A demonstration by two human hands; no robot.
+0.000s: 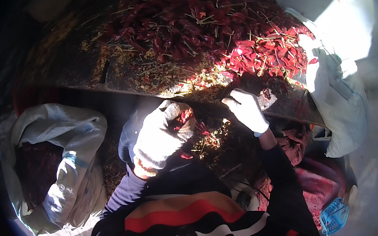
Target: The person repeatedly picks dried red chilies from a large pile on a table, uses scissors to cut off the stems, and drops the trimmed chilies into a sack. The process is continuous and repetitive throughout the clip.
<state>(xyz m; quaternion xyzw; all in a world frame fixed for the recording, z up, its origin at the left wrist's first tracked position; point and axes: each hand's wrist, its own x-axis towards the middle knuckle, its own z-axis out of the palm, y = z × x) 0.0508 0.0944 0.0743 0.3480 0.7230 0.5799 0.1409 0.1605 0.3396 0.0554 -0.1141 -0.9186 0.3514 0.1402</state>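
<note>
My left hand (164,134), in a white work glove with darkened fingertips, curls around pieces of dried red chilli pepper (185,115). Just short of the table edge, my right hand (246,110) wears a similar white glove. Its thumb and fingers are drawn together, and I see nothing between them. A large heap of dried red chilli peppers (193,19) with pale stems covers the dark tabletop (70,73) beyond both hands. Below and between the hands, loose pale seeds and stem bits (210,142) lie with scraps of red pepper.
To the left stands an open white woven sack (82,133) with dark red contents. Another white sack (338,97) hangs by the table's right end. Pale seeds (195,84) litter the table's near edge. A red patterned cloth (316,198) and a blue plastic item (335,217) lie at lower right.
</note>
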